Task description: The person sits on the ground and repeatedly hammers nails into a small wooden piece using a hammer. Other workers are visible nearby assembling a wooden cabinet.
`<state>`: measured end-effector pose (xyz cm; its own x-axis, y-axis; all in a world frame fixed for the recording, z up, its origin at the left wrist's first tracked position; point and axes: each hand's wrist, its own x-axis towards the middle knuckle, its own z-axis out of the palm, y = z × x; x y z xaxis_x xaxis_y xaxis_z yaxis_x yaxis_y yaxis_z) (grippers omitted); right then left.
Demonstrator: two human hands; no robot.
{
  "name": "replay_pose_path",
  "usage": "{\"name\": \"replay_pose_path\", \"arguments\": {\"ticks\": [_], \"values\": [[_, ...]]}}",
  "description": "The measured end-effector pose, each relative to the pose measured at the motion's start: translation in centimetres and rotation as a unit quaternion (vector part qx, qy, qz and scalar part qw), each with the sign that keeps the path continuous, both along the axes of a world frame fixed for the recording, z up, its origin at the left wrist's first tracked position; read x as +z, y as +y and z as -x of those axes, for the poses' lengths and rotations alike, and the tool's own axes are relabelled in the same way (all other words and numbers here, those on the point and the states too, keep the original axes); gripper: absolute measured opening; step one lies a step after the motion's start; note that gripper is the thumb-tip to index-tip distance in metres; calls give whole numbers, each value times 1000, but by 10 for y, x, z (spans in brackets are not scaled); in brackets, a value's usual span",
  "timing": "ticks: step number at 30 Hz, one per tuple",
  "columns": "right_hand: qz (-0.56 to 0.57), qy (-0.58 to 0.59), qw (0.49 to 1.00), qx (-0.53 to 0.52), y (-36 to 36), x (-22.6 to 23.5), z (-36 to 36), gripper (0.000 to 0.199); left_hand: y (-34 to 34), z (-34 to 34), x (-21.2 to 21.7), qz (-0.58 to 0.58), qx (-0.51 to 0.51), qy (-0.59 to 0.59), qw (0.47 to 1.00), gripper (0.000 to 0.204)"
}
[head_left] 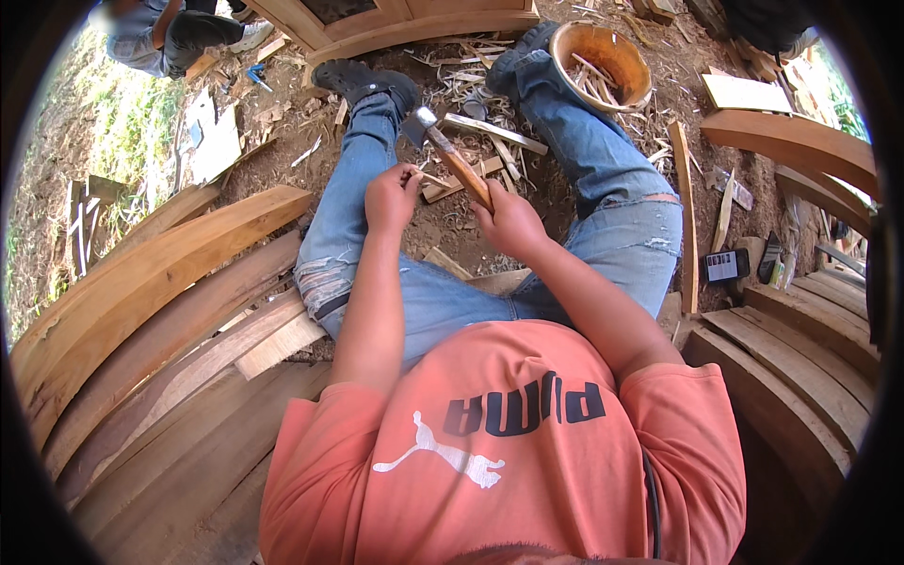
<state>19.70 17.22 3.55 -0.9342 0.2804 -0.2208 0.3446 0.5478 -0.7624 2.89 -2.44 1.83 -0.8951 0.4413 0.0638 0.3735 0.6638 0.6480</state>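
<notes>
My right hand (pixel 509 221) is wrapped round the lower end of the wooden handle of a hatchet (pixel 457 168). Its metal head points up and to the left, over the ground between my legs. Just left of the handle, my left hand (pixel 393 196) is closed on a thin wooden stick (pixel 434 180), pinched near its left end. The stick's right end reaches close to the handle; whether the two touch, I cannot tell. Both hands are in the air between my spread legs, above wood offcuts (pixel 496 136) and shavings on the dirt.
A bucket (pixel 570 42) with wood scraps stands by my right foot. Curved timbers (pixel 179 247) are stacked at my left, more planks (pixel 800 353) at my right. A phone (pixel 727 266) lies there. Ahead is a wooden panelled frame (pixel 414 33). Another person (pixel 174 38) is at the far left.
</notes>
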Motion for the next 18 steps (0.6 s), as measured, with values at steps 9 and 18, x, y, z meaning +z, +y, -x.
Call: {"name": "replay_pose_path", "arguments": {"ticks": [9,18], "values": [[-48,-94,993,54,2,-36,-5,30,-5,-4,-5,3,17,3,1000,18],[-22,-161,985,53,0,-50,-8,27,0,0,-5,1,26,-3,1000,17]]}}
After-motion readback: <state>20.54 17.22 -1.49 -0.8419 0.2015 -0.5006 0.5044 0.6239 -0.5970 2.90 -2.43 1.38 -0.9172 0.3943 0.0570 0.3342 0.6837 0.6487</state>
